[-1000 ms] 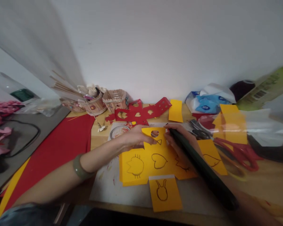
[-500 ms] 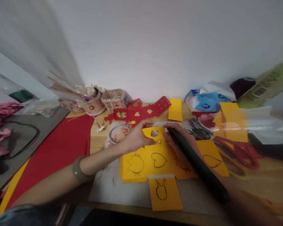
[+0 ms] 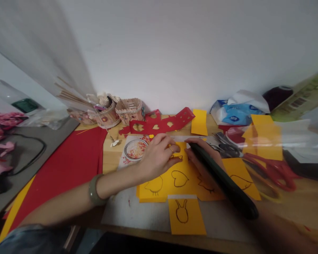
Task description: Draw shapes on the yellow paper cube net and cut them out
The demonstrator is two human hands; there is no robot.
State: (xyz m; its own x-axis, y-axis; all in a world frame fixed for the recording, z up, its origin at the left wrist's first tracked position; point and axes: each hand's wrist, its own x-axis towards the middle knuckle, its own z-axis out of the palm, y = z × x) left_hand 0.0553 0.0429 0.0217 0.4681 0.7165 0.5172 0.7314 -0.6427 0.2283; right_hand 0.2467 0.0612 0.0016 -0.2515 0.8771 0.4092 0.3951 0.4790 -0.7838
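A sheet of yellow paper (image 3: pixel 178 192) with drawn outlines, a heart among them, lies in front of me. My left hand (image 3: pixel 159 157), with a ring and a pale green bangle, is closed at its upper part. The thumb and bent fingers meet there beside a small drawn triangle, covering the paper's upper left. In my right hand (image 3: pixel 204 151) is a long dark tool (image 3: pixel 222 180), slanting toward me; its tip is hidden at the paper's upper right. Below lies a yellow piece (image 3: pixel 187 220) with a rabbit-head outline.
A round container (image 3: pixel 135 150) of red and yellow bits stands left of the paper. Cut-out red paper (image 3: pixel 161 128) lies behind. To the right are red-handled scissors (image 3: pixel 277 171), black scissors (image 3: pixel 229 150) and a tissue pack (image 3: pixel 237 113). Red sheets (image 3: pixel 69 169) lie left, near small baskets (image 3: pixel 129 109).
My left hand has turned over the front of the yellow paper and now covers the hole near its top. The right hand and dark tool stay almost in place.
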